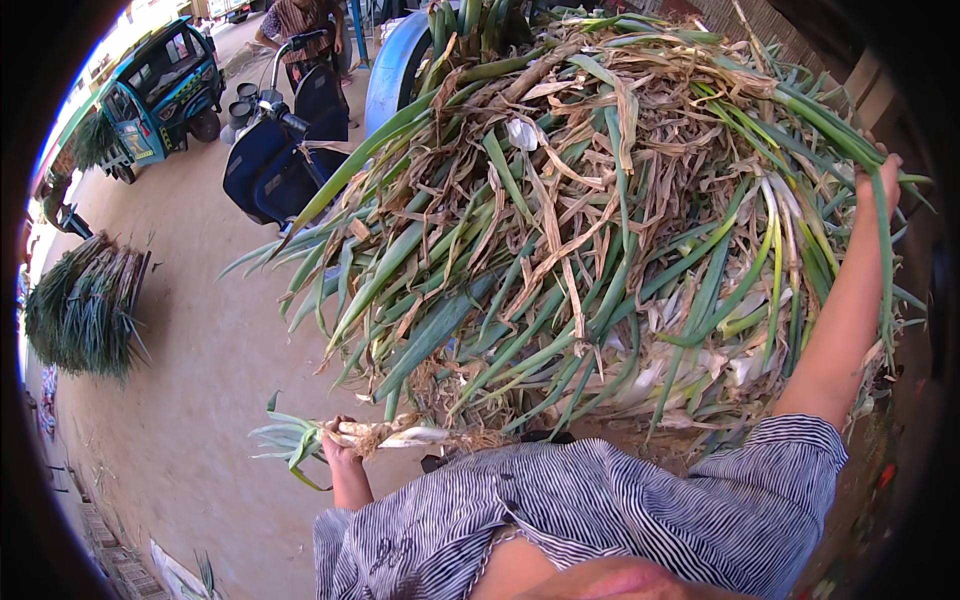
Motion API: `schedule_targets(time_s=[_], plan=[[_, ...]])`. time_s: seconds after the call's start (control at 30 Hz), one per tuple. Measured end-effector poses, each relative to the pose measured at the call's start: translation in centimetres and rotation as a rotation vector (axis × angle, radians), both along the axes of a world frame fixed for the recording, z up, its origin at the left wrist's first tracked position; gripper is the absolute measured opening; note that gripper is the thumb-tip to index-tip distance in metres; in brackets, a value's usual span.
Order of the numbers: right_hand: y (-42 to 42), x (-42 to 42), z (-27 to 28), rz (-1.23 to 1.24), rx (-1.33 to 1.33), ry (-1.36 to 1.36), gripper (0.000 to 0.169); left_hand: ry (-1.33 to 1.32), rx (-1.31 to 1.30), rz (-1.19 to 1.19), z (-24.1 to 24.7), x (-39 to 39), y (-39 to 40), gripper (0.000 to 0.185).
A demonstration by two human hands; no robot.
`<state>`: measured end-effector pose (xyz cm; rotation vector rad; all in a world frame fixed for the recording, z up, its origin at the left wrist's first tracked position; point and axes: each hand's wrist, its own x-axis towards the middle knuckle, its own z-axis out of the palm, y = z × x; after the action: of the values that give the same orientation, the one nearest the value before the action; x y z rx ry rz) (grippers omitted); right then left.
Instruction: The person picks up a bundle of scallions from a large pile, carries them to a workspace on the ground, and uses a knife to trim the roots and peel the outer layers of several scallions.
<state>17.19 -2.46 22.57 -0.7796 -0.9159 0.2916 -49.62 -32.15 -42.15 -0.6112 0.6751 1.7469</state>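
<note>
A large heap of green onion leaves and dry brown leaf waste [600,187] fills the middle before me. My left hand [343,450], at the heap's lower left, is closed around a small bunch of green onions [397,435]; their white stems and roots point right and their short green tops point left. On the heap's right side, my right hand [883,169] grips a bundle of long green onion leaves [832,127], and one leaf hangs down beside the forearm. Part of that hand is hidden behind the leaves.
A dark blue scooter [281,165] stands beyond the heap near a blue curved rim [390,67]. A person [300,30] stands behind it. Tied green onions [90,307] lie at far left, below a teal cargo tricycle [154,97].
</note>
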Motion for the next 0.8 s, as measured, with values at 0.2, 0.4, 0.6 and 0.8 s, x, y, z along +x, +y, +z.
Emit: schedule_targets(time_s=[0.2,0.4,0.6,0.8], plan=[[4.0,3.0,-9.7,-0.046,-0.430,0.173,0.048,0.055,-0.122,0.028,-1.1,-0.5,-0.2,0.004],[-1.6,4.9,-10.7,0.159,-0.817,-0.145,0.071,0.013,-0.168,-0.054,3.1,1.2,1.6,0.010],[-7.5,4.1,-8.6,-0.071,-0.767,-0.292,0.074,-0.009,-0.180,-0.085,2.3,1.6,1.9,0.009],[-10.5,14.2,-2.6,-0.310,-0.311,-0.434,0.047,-0.077,-0.166,-0.086,1.7,2.8,3.7,0.005]])
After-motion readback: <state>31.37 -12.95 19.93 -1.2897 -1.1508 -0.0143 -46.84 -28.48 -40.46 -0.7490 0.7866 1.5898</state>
